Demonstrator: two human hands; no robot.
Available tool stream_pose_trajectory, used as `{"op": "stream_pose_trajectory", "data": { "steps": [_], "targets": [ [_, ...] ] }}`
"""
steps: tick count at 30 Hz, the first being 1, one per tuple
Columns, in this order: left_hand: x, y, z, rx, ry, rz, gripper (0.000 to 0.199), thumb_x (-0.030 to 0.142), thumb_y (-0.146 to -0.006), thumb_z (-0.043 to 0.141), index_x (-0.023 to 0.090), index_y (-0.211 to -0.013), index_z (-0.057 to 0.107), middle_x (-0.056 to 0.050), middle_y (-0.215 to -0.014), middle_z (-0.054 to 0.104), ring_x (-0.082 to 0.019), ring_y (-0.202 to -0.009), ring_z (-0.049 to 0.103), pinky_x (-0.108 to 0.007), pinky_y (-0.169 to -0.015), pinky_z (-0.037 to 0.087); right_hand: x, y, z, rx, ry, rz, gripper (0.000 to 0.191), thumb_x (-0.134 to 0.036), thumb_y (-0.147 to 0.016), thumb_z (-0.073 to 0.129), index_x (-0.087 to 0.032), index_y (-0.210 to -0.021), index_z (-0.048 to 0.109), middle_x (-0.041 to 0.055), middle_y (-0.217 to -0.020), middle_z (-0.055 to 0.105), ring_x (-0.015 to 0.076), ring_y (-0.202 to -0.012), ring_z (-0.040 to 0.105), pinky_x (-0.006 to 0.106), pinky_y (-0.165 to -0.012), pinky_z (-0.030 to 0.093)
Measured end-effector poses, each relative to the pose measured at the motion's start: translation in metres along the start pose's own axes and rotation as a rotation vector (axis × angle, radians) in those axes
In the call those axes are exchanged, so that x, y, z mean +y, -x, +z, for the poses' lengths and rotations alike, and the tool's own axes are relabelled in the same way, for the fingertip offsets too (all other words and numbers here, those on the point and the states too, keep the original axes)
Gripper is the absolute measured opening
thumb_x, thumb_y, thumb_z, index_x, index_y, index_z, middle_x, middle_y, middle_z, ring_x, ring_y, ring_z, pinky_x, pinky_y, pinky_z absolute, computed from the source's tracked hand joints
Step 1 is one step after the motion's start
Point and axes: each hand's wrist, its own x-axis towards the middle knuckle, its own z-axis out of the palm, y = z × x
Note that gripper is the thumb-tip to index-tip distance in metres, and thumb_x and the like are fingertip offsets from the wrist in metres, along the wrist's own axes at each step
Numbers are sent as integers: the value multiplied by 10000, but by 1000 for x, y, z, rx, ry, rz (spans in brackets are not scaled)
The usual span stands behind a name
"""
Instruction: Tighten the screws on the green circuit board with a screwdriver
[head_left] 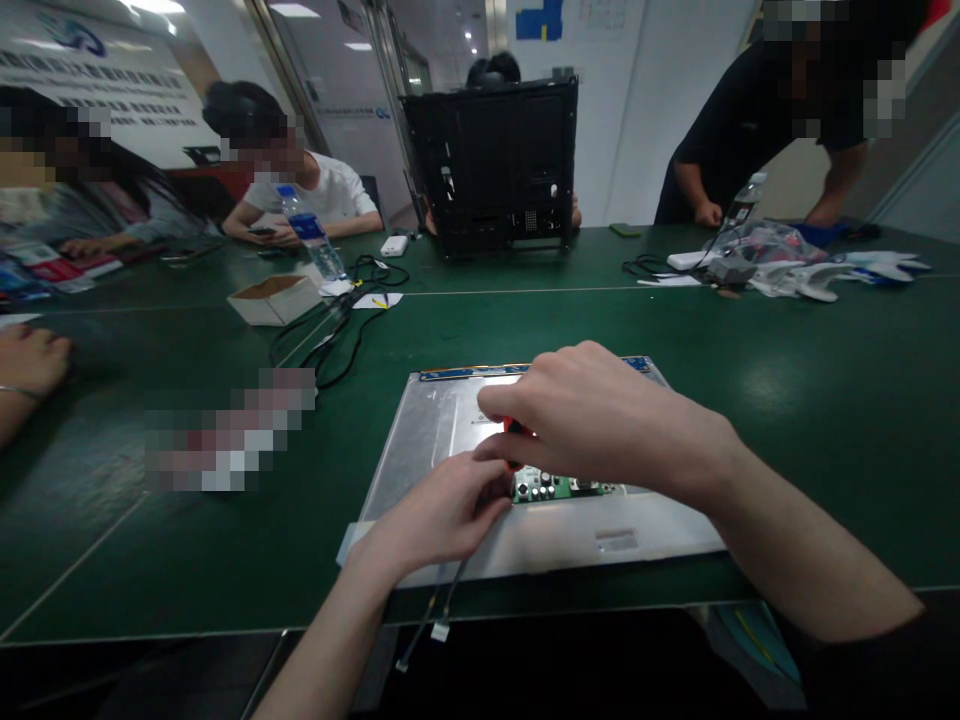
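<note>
A silver metal panel point(547, 540) lies flat on the green table, a blue circuit strip along its far edge. On it sits a green circuit board point(559, 488), partly covered by my hands. My right hand point(581, 410) is closed round a red and black tool point(514, 428), held above the board's left part. My left hand point(450, 505) is at the board's left end, fingers pressed together beside the tool; what they hold, if anything, is hidden. Two thin cables with white connectors point(440, 631) hang over the panel's near edge.
A black frame point(495, 170) stands upright across the green table point(795, 400). An open box point(274, 303), a water bottle point(311, 235) and black cables point(352, 340) lie to the left. Gloves and bags point(795, 265) lie at the far right. Several people are around the table.
</note>
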Motion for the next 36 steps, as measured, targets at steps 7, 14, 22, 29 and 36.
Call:
{"op": "stream_pose_trajectory", "data": {
  "steps": [7,14,22,29,36],
  "targets": [
    [1,-1,0,0,26,3,91,156,-832,497,180,-765,554,-22,-748,627,-169,-657,563,-277,-570,429,-2,2,-3,-41,-91,-89,112,-188,-891,515,-171,-991,563,41,-877,672,150,-674,566,269,-502,219],
    [-1,-1,2,-16,-16,-27,100,171,-835,484,174,-782,568,-36,-760,632,-179,-669,567,-291,-599,449,0,2,-3,-27,-60,-78,98,-183,-892,502,-172,-969,562,43,-844,669,152,-658,561,275,-502,204],
    [0,-1,0,-16,6,-9,113,168,-853,474,174,-805,577,-44,-799,645,-191,-716,583,-307,-645,462,0,1,-1,10,-42,-66,135,-301,-910,553,-177,-953,583,26,-776,655,139,-609,543,278,-502,203],
    [0,0,1,29,10,-1,87,164,-835,487,182,-778,551,-40,-789,638,-199,-709,579,-310,-620,438,0,1,-1,-8,-107,-112,97,-238,-880,553,-169,-945,575,33,-841,666,143,-667,556,266,-519,244],
    [-1,1,2,-7,20,6,88,137,-822,491,182,-775,550,-21,-752,616,-178,-665,553,-288,-595,398,0,1,-1,-11,-104,-88,45,-211,-868,551,-175,-893,563,15,-816,658,130,-645,530,269,-514,227]
  ]
}}
